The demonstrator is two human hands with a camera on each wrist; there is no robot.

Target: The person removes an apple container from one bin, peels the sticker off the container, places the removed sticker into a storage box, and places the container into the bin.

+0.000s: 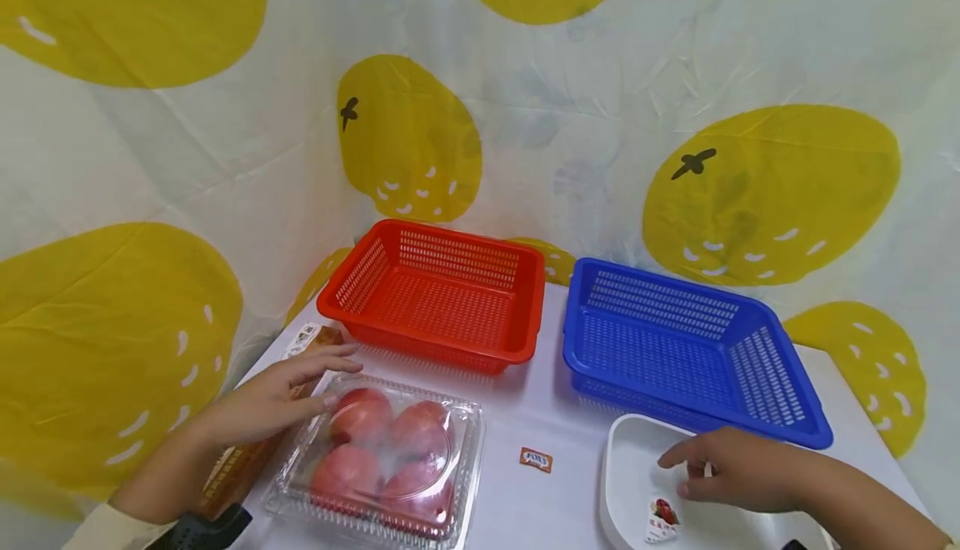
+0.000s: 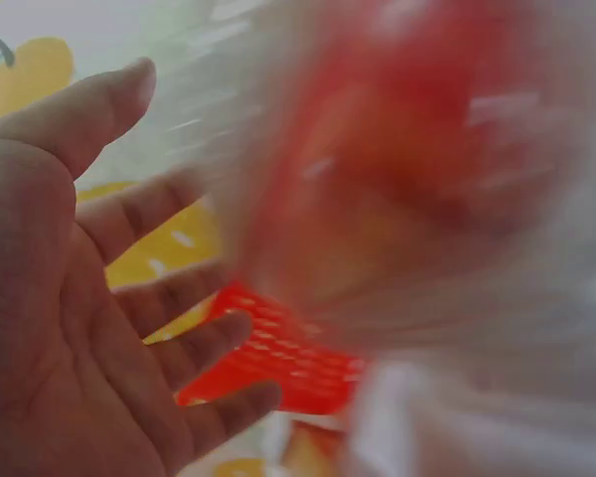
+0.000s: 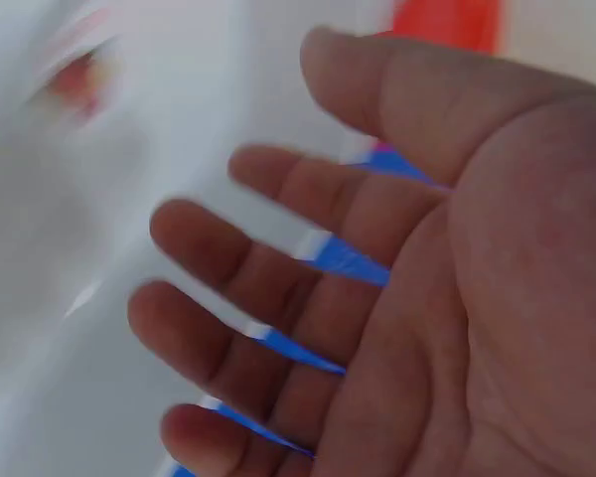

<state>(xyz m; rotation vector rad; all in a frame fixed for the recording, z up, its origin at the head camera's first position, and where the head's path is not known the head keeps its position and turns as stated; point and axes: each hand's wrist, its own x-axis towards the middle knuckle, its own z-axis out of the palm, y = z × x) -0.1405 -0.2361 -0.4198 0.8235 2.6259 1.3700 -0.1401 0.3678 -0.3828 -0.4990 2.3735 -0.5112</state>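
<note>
**Both hands spread, one at the tomato box, one over the white tray**

Front left of the table sits the clear plastic clamshell, lid shut, four red tomatoes packed inside. The left hand lies flat at its far-left corner, fingers straight and spread, fingertips on the lid's edge, nothing gripped. The left wrist view confirms the open palm, though the clamshell beside it is a red blur there.

Across to the right: the right hand hovers over the white tray at the front right corner, fingers loosely extended and pointing left, holding nothing. Whether the fingertips touch the tray floor, I cannot tell. The right wrist camera shows that palm wide open, fingers apart. A small sticker label with a red fruit picture lies in the tray, just below the hand.

Under the left hand and alongside the clamshell, a brown cardboard box runs along the table edge. Between clamshell and tray, a small orange label lies on the white table. Behind, a red basket and a blue basket stand side by side, the blue one touching the tray's far rim. A white curtain with yellow fruit shapes backs it all.
</note>
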